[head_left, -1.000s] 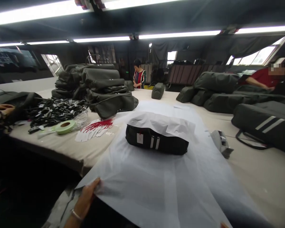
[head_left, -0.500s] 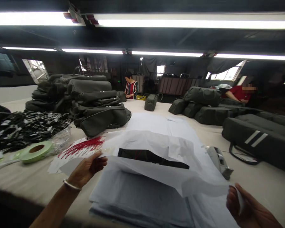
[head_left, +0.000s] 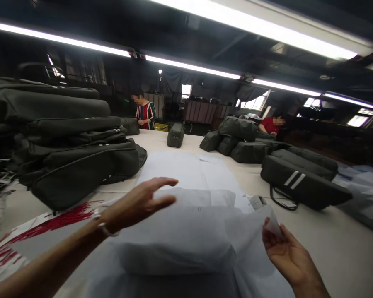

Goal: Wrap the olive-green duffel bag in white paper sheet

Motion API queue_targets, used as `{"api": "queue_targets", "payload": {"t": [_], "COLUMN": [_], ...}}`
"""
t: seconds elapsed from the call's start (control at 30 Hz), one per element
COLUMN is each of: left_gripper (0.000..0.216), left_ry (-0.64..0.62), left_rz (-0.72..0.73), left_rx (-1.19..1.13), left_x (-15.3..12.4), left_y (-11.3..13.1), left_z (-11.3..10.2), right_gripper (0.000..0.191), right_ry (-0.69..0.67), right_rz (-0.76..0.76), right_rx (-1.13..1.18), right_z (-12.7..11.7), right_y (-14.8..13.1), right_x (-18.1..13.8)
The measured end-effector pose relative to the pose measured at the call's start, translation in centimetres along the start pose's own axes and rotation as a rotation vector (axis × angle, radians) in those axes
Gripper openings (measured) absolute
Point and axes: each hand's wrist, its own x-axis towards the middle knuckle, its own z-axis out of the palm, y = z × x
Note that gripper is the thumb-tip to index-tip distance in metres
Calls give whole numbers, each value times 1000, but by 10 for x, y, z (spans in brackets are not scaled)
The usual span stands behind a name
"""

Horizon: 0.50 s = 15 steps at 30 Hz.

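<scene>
Pinching an edge of the white sheet (head_left: 189, 231) in the right hand (head_left: 282, 250), out at its right side. Holding the left hand (head_left: 139, 203) empty, with thumb and fingers parted, over the same sheet; touching it or just above, hard to tell from this angle. Draped in front over a bulky shape, near more white paper (head_left: 174, 165) spread on the pale surface (head_left: 332, 244). To the left, near a stack of dark bags (head_left: 77, 163) and some red strings (head_left: 71, 215). To the right, well apart from a striped dark bag (head_left: 317, 192).
</scene>
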Motion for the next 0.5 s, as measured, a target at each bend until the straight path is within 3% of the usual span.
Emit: {"api": "queue_targets", "payload": {"t": [0.07, 0.13, 0.23, 0.3, 0.37, 0.43, 0.5], "left_gripper": [76, 86, 44, 22, 20, 23, 25], "left_ry": [-134, -233, -303, -294, -274, -275, -295], "left_rz": [104, 101, 1, 8, 61, 117, 185], "left_rx": [236, 378, 422, 386, 357, 340, 323], "left_x": [37, 66, 85, 83, 75, 68, 64], "left_y": [10, 9, -1, -4, 0, 8, 16], "left_z": [34, 68, 103, 112, 112, 110, 109], "right_gripper": [24, 25, 18, 35, 57, 70, 77], "right_ry": [1, -9, -125, -304, -524, -742, -947], "right_rz": [5, 24, -41, -273, -655, -1070, -1365], "right_rx": [13, 10, -131, -403, -792, -1193, -1505], "right_z": [12, 18, 13, 4, 1, 12, 34], "right_y": [1, 3, 3, 0, -5, -10, -13], "right_x": [5, 10, 17, 19, 17, 14, 13]}}
